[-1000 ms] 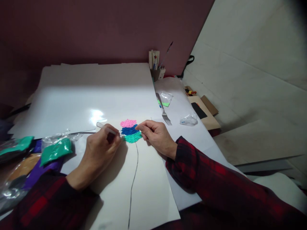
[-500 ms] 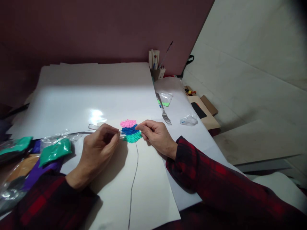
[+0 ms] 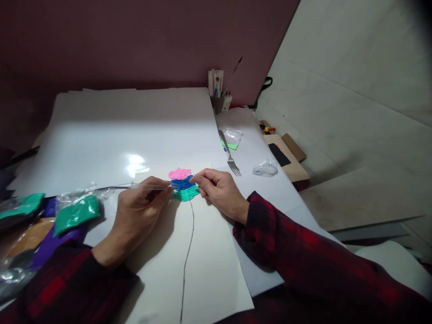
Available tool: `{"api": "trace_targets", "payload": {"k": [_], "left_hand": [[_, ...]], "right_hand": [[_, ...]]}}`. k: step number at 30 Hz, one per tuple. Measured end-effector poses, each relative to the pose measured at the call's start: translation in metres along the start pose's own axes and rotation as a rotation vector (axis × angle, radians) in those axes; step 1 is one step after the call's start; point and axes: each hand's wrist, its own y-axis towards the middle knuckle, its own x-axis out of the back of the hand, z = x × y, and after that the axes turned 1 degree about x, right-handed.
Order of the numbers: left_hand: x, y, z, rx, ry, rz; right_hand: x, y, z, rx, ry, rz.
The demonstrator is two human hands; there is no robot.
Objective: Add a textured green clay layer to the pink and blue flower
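Observation:
A shape built of pink, blue and green clay [image 3: 182, 183] lies on a sheet of white paper [image 3: 212, 252], above a drawn dark line [image 3: 185, 265]. At its left edge, my left hand [image 3: 143, 202] is closed in a pinch on a thin clear stick [image 3: 139, 186], whose near tip reaches toward the blue band. My right hand [image 3: 219, 189] is closed at the right side of the blue and green bands. Its thumb and index finger press together, and whatever lies between them is too small or hidden to name.
Bags of coloured clay [image 3: 77, 213] lie at the left. A large white board [image 3: 135, 121] covers the back. Rightward are a fork [image 3: 232, 162], a small bag with green clay [image 3: 231, 139], a crumpled clear bag [image 3: 265, 168] and a pen holder [image 3: 218, 103].
The clear stick in my left hand has tilted, its far end now lower and nearer the hand. My left fingers have shifted slightly right toward the clay. My right hand stays about where it was.

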Motion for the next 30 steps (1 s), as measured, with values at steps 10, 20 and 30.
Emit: {"api": "trace_targets", "payload": {"k": [10,20,30], "left_hand": [[-0.0004,-0.0013,0.0037,0.013,0.044,0.013],[0.0,-0.0005,0.003,-0.026,0.028,0.001],[0.0024,0.0005,0.0006,-0.061,0.067,-0.012]], "right_hand": [[-0.0001,-0.0003,-0.0001,-0.001,0.004,-0.003],[-0.0002,0.0002,-0.0002,0.0,0.016,0.001],[-0.0006,-0.0006,-0.0005,0.005,0.001,-0.008]]}}
